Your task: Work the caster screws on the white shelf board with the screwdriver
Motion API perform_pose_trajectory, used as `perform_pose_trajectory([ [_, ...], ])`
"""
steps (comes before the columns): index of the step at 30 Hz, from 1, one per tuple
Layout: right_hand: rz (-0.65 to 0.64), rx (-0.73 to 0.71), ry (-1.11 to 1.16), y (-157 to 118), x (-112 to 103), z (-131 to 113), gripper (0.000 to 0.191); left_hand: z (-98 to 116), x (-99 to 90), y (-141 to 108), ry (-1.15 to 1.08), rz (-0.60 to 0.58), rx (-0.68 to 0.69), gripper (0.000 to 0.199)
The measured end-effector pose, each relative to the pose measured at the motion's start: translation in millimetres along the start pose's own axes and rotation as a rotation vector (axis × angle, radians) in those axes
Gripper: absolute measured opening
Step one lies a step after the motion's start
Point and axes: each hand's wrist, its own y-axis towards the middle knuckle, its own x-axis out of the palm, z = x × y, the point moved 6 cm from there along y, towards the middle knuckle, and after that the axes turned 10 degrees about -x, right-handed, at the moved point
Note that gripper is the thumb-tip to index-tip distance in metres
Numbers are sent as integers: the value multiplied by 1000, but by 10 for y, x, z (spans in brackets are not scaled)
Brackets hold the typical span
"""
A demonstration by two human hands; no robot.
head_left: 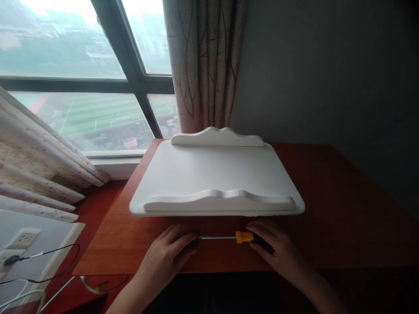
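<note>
My right hand (273, 246) is closed around the black and yellow handle of a screwdriver (244, 237). Its thin metal shaft lies level and points left, toward my left hand (175, 246). The fingers of my left hand pinch a small dark piece (197, 233), mostly hidden by them, and the shaft's tip meets it there. Both hands are low over the near edge of the wooden table. Just beyond them lies a white board (209, 170) with two wavy-topped white strips, a near one (219, 202) and a far one (218, 138), standing up along its long edges.
The white board rests on the reddish-brown table (337, 209). Left of the table are wall sockets (24, 239) with a plugged-in black cable (49, 251), and white cables hang lower down. A window (108, 113) and curtains (206, 65) stand behind.
</note>
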Motion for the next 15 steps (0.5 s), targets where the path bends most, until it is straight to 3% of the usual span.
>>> perform_pose_trajectory([
  [5,-5,8,-2,-3,24,-1,43,23,28,27,12,17,8,16],
  [9,67,3,20,-4,-129,-29,41,55,-81,36,-38,49,7,19],
  [12,163,62,101,-100,-386,20,30,13,-354,28,-105,168,-34,19],
  [15,300,247,249,-271,-709,212,18,-156,-769,14,-165,438,-160,16],
])
